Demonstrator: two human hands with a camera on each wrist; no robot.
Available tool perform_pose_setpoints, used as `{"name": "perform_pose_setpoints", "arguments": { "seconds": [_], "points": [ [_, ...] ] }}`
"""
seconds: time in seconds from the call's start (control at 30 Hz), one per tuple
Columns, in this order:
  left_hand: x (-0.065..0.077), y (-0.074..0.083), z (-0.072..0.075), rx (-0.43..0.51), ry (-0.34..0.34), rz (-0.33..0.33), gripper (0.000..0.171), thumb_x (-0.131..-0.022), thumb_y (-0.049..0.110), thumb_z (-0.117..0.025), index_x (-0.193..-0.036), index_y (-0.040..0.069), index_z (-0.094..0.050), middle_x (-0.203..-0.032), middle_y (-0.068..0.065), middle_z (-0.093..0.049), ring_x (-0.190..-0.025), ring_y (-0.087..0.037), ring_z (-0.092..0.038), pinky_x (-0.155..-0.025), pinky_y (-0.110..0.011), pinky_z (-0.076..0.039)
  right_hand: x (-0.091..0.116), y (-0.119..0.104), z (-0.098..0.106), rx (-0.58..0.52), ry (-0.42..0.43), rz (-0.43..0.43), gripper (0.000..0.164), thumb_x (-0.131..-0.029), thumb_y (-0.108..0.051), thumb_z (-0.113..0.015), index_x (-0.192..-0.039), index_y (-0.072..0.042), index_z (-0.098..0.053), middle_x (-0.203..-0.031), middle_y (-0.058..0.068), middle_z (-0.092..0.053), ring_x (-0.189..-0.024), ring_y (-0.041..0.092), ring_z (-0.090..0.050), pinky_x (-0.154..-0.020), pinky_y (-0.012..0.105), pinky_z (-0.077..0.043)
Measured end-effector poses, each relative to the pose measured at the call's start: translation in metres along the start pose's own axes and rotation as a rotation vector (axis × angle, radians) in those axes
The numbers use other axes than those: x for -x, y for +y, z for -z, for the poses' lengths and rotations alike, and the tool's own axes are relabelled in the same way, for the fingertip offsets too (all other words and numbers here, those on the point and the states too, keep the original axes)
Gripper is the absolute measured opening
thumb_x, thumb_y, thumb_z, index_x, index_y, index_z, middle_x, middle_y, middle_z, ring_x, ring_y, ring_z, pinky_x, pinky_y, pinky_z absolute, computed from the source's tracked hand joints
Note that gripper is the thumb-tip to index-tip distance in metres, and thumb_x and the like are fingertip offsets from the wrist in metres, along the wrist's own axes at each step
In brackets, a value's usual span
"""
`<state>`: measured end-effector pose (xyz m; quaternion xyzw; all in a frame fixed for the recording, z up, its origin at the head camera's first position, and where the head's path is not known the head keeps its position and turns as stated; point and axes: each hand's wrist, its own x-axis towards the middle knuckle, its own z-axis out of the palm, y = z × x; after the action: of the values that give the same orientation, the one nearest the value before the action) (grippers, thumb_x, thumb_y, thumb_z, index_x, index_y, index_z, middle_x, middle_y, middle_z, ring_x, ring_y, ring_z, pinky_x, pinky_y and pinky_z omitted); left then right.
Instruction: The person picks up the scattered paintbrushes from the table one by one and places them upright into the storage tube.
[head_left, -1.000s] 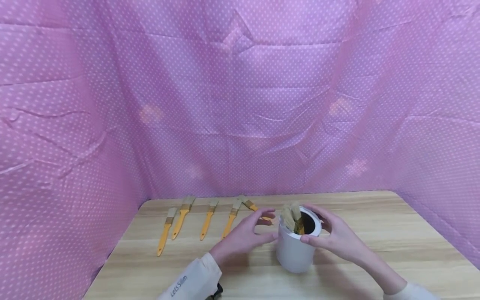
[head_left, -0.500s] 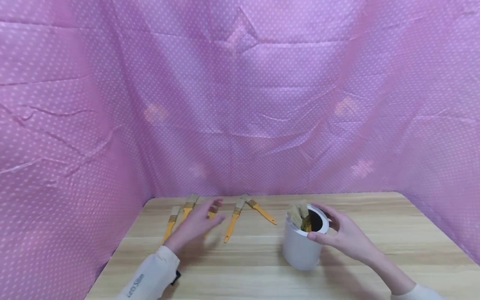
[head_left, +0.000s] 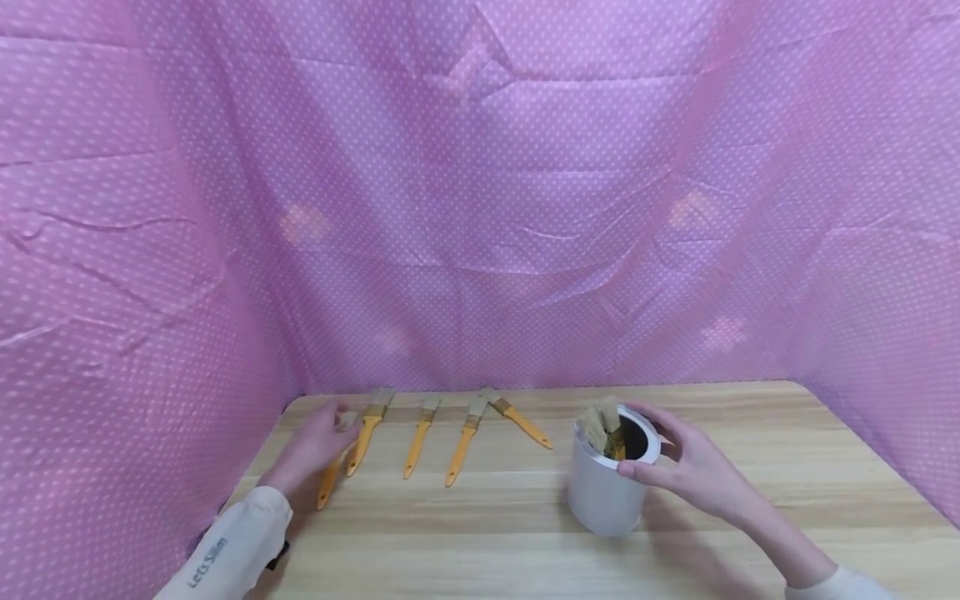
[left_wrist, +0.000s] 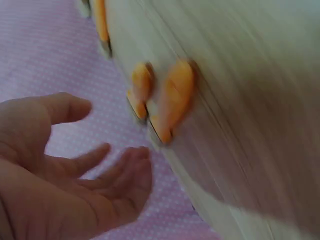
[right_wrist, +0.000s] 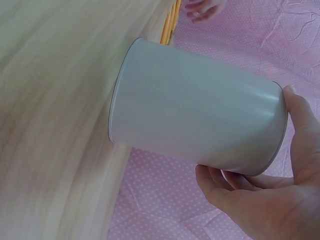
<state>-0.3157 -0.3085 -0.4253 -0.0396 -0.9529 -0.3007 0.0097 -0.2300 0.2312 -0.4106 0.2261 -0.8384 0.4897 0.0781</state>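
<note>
My left hand (head_left: 315,446) hovers over the leftmost paintbrush (head_left: 327,486), hiding part of it in the head view. In the left wrist view, that hand's thumb and fingers are spread apart with nothing between them, and blurred orange handles (left_wrist: 177,92) lie beyond. On the right, my right hand (head_left: 697,471) grips the rim of a white cylindrical can (head_left: 606,500), thumb in front and fingers behind. The can stands upright with brush bristles (head_left: 597,427) sticking out of its top left side. Its smooth grey-white wall (right_wrist: 195,105) fills the right wrist view.
Several more orange-handled brushes lie on the wooden table (head_left: 480,558), bristles pointing back: a wide one (head_left: 365,442), two beside it, and a slanted one (head_left: 525,423) nearest the can. Pink dotted cloth (head_left: 480,208) hangs behind and at both sides.
My left hand has moved from beside the can leftward across the brushes to the leftmost one. The right hand has stayed on the can's rim.
</note>
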Motion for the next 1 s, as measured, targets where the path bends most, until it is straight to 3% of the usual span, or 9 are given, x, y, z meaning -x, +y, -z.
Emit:
{"name": "perform_pose_setpoints", "arguments": {
  "seconds": [0.1,0.17,0.27,0.33,0.47,0.63,0.8,1.0],
  "points": [
    [0.004,-0.004,0.004,-0.097,0.006,0.094,0.053,-0.102,0.027,-0.057,-0.135,-0.014,-0.047,-0.121,-0.033,-0.059,-0.093,-0.038,-0.063,-0.077,-0.049,-0.055,0.001,0.000,0.001,0.001,0.005,0.014,0.076,-0.086,-0.023,-0.085,-0.150,-0.006,-0.046,-0.141,0.011,-0.056,-0.121,0.029,-0.060,-0.098,0.031,-0.051],
    [0.007,-0.005,0.005,-0.148,0.009,0.144,0.044,-0.102,0.029,-0.056,-0.113,-0.013,-0.058,-0.096,-0.025,-0.063,-0.069,-0.027,-0.057,-0.058,-0.038,-0.050,0.001,0.001,0.002,0.006,0.008,0.024,0.076,-0.086,-0.023,-0.085,-0.149,-0.006,-0.046,-0.140,0.009,-0.056,-0.121,0.028,-0.060,-0.098,0.033,-0.052],
    [0.012,-0.007,0.004,-0.172,-0.012,0.194,0.041,-0.101,0.032,-0.056,-0.076,-0.001,-0.057,-0.068,-0.008,-0.052,-0.053,-0.017,-0.043,-0.045,-0.029,-0.037,0.001,0.001,0.002,0.025,0.012,0.033,0.075,-0.086,-0.024,-0.085,-0.149,-0.007,-0.047,-0.140,0.008,-0.057,-0.122,0.027,-0.058,-0.099,0.036,-0.051],
    [0.014,-0.008,0.003,-0.183,-0.030,0.206,0.041,-0.098,0.029,-0.059,-0.065,0.007,-0.050,-0.060,-0.003,-0.045,-0.051,-0.015,-0.040,-0.044,-0.027,-0.034,0.002,0.001,0.003,0.028,0.009,0.033,0.075,-0.086,-0.024,-0.085,-0.149,-0.008,-0.048,-0.140,0.007,-0.057,-0.123,0.027,-0.058,-0.099,0.039,-0.051],
    [0.017,-0.012,0.000,-0.200,-0.036,0.202,0.031,-0.087,0.017,-0.068,-0.063,0.010,-0.048,-0.059,-0.001,-0.044,-0.051,-0.016,-0.042,-0.045,-0.026,-0.033,0.003,0.001,0.003,0.023,0.005,0.026,0.075,-0.086,-0.025,-0.085,-0.148,-0.007,-0.048,-0.140,0.008,-0.057,-0.124,0.031,-0.057,-0.100,0.040,-0.051],
    [0.014,-0.021,-0.001,-0.193,-0.019,0.179,0.029,-0.079,0.008,-0.066,-0.058,0.012,-0.046,-0.056,0.001,-0.042,-0.049,-0.015,-0.041,-0.043,-0.025,-0.033,0.003,0.000,0.003,0.009,0.002,0.026,0.077,-0.085,-0.025,-0.086,-0.148,-0.004,-0.047,-0.141,0.010,-0.056,-0.126,0.038,-0.055,-0.100,0.038,-0.050],
    [0.010,-0.033,0.000,-0.110,-0.040,0.166,0.038,-0.082,0.010,-0.070,-0.055,0.015,-0.043,-0.052,0.005,-0.037,-0.045,-0.009,-0.037,-0.042,-0.020,-0.030,0.002,0.000,0.000,0.016,0.010,0.036,0.076,-0.085,-0.024,-0.086,-0.147,-0.003,-0.048,-0.140,0.012,-0.057,-0.125,0.037,-0.055,-0.100,0.043,-0.050],
    [0.005,-0.035,0.002,0.011,-0.070,0.159,0.039,-0.087,0.008,-0.076,-0.062,0.012,-0.046,-0.057,0.004,-0.040,-0.049,-0.011,-0.042,-0.047,-0.023,-0.037,0.003,0.001,0.001,0.033,0.020,0.043,0.075,-0.086,-0.024,-0.086,-0.147,-0.003,-0.048,-0.140,0.015,-0.057,-0.123,0.035,-0.057,-0.099,0.040,-0.051]
  ]
}}
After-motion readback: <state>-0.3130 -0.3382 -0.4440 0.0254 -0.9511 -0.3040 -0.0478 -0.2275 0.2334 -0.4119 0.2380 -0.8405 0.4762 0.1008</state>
